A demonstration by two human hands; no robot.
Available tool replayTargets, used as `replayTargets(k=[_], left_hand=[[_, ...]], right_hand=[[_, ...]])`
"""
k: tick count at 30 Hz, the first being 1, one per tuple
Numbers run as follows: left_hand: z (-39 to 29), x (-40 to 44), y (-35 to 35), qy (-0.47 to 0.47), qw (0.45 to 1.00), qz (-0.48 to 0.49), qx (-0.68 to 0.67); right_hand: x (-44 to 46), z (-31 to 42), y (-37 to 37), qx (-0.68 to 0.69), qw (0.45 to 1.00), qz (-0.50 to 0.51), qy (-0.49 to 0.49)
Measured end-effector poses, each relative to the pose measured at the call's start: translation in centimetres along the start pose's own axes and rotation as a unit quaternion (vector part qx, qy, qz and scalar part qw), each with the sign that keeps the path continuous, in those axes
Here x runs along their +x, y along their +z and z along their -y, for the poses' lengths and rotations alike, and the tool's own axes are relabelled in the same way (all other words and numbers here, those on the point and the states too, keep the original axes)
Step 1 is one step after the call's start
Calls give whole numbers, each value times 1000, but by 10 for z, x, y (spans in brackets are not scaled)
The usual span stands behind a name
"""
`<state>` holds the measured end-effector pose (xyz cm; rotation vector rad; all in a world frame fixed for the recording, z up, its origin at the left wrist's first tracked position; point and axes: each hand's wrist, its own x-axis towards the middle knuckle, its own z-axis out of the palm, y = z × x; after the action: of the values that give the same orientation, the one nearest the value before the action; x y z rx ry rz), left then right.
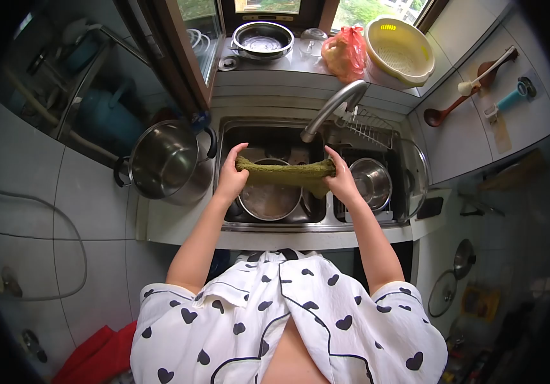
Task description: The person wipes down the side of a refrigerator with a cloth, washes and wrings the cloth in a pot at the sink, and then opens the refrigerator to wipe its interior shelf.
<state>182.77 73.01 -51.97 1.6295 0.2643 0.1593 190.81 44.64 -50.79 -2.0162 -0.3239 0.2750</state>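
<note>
A green cloth [286, 174] is stretched sideways between my two hands over the left sink basin [313, 208]. My left hand [231, 176] grips its left end, and my right hand [341, 176] grips the right end, which hangs a little lower. Under the cloth, a round metal pot [270, 203] with cloudy liquid stands in the basin, its back part partly hidden by the cloth. The curved faucet [335, 105] reaches over the sink just behind my right hand.
Left of the sink stands a large steel pot [169, 163]. A metal bowl [371, 182], a wire rack [371, 128] and a glass lid [414, 179] are at the right basin. The windowsill holds a steel basin [263, 41], a red bag [345, 54] and a colander [400, 54].
</note>
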Motion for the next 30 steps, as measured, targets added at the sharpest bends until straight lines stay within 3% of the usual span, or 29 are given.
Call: replayTargets(k=[2, 5, 7, 9, 11, 14, 17, 18, 22, 24, 26, 29, 30], left_hand=[[7, 1, 1, 31, 999, -18, 18], [25, 4, 1, 43, 998, -41, 35], [26, 4, 5, 52, 996, -77, 14], [14, 1, 8, 0, 989, -93, -111], [21, 0, 9, -23, 985, -118, -125], [6, -6, 15, 52, 990, -114, -70], [2, -9, 12, 86, 979, -98, 158], [-1, -11, 15, 65, 978, -113, 160], [-10, -17, 15, 94, 951, -144, 256], [9, -10, 10, 98, 971, -127, 178], [4, -8, 17, 62, 994, -84, 22], [-19, -7, 31, -25, 993, -40, -111], [-29, -7, 40, -11, 992, -66, -109]], right_hand=[[1, -7, -3, -149, 985, -49, -71], [-1, -11, -9, -177, 983, -38, -39], [-6, -3, -15, -126, 991, -39, -29], [-5, -1, -19, -97, 994, -37, -29], [-7, -5, -19, -87, 995, -29, -33], [-8, -4, -18, -104, 988, -82, -83], [-2, -18, -23, -161, 979, -105, -62], [-3, -15, -27, -170, 980, -98, -41], [-6, -17, -41, -222, 953, -142, -152], [-8, -19, -52, -33, 998, -41, -21], [-14, -1, -66, 134, 983, 60, 110], [-14, -19, -65, 247, 967, 39, 58], [-17, -14, -67, 260, 964, 29, 52]])
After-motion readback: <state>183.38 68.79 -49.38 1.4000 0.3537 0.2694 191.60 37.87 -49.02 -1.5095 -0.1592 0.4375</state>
